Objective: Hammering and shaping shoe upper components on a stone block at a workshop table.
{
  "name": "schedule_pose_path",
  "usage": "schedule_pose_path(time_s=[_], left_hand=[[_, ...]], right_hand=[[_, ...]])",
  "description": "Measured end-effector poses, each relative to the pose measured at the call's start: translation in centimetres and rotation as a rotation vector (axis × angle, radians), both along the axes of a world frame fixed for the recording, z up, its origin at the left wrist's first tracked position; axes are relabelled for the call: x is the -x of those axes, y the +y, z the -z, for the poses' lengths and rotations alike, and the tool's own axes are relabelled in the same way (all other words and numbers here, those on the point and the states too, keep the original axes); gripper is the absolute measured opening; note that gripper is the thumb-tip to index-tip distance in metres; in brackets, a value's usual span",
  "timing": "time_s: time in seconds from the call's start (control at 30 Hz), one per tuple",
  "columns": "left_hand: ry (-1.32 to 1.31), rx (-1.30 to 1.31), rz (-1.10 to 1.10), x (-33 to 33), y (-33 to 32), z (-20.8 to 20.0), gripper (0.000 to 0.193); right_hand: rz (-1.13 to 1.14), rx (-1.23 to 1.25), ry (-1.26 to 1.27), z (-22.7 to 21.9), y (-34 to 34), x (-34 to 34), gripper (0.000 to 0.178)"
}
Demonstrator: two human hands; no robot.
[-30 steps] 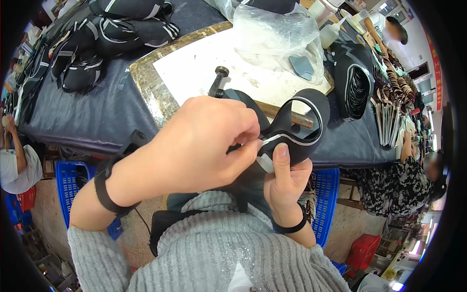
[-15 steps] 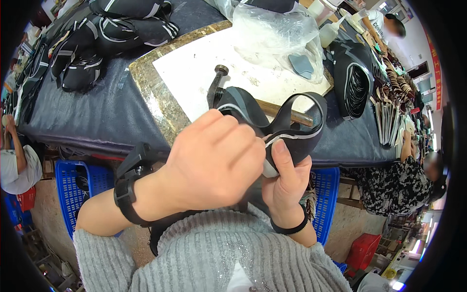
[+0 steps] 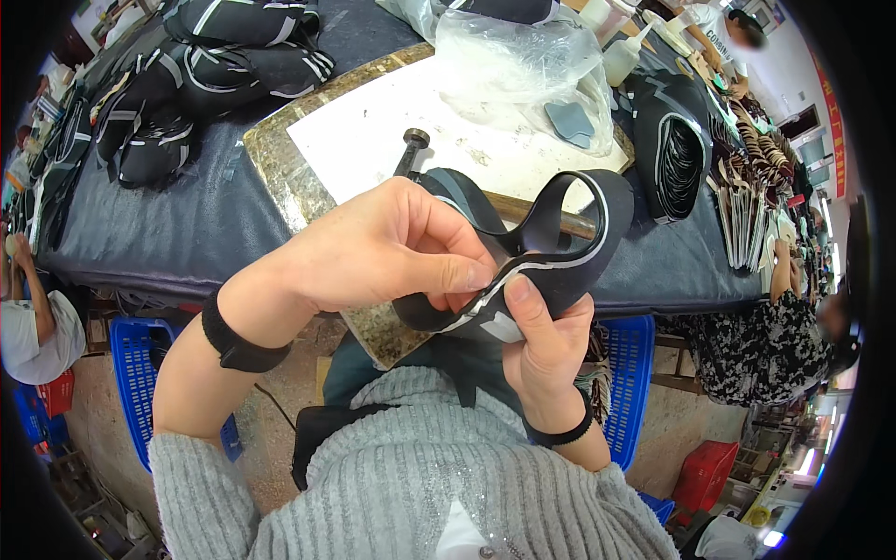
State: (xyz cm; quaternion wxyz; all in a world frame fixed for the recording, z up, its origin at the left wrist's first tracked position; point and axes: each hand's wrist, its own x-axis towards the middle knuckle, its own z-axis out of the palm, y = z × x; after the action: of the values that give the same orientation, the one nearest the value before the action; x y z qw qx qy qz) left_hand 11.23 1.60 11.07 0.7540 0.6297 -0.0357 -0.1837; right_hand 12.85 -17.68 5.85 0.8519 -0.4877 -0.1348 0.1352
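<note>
A black shoe upper (image 3: 597,266) with pale edging is held over the table's near edge, its straps curving up in open loops. My left hand (image 3: 401,247) is closed, with thumb and fingers pinching the pale-edged rim near the middle. My right hand (image 3: 549,350) grips the upper from below right, thumb pressed on its outer face. Part of the piece is hidden behind my left fingers. Just beyond lies a hammer (image 3: 416,140) with a dark metal head and a wooden handle, partly covered by the upper and my left hand.
Under the hammer is a white sheet (image 3: 345,140) on a stone slab (image 3: 280,177). A clear plastic bag (image 3: 523,65) and squeeze bottle (image 3: 623,58) stand beyond. Black uppers are piled left (image 3: 154,140) and stacked right (image 3: 679,154). Blue baskets flank me (image 3: 135,383) (image 3: 633,383). Other people sit around the table.
My left hand has turned from a raised fist, back of the hand showing, to a pinch on the upper's rim. The upper has tilted slightly, and my right thumb stays on it.
</note>
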Motion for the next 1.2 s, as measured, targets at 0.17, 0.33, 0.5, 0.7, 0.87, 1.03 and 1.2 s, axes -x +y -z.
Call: schedule_pose_path(time_s=[0.17, 0.33, 0.5, 0.7, 0.87, 1.03, 1.2], left_hand=[[-0.149, -0.271, -0.094, 0.5, -0.1, -0.7, 0.01], [-0.85, -1.091, -0.293, 2.8, -2.2, -1.0, 0.014], [-0.968, -1.291, -0.315, 3.0, -3.5, -0.4, 0.017], [-0.891, -1.004, -0.475, 2.4, -3.3, 1.3, 0.017], [-0.995, -1.203, -0.364, 2.3, -3.4, 0.3, 0.017], [-0.981, -1.116, -0.459, 2.1, -3.5, 0.9, 0.011], [-0.392, -0.392, -0.534, 4.0, -5.0, 2.0, 0.008]], right_hand=[[0.037, 0.043, -0.049, 0.1, 0.1, 0.0, 0.013], [0.127, 0.222, -0.193, 0.5, 0.2, 0.4, 0.017], [0.12, 0.357, -0.284, 0.2, 0.0, 0.6, 0.017], [0.175, 0.293, -0.254, 0.2, 0.2, 0.5, 0.015], [0.147, 0.363, -0.319, 0.1, -0.2, 0.2, 0.015], [0.143, 0.315, -0.283, 0.1, 0.1, 0.2, 0.014], [0.097, 0.104, -0.053, 0.4, 0.4, 0.8, 0.018]])
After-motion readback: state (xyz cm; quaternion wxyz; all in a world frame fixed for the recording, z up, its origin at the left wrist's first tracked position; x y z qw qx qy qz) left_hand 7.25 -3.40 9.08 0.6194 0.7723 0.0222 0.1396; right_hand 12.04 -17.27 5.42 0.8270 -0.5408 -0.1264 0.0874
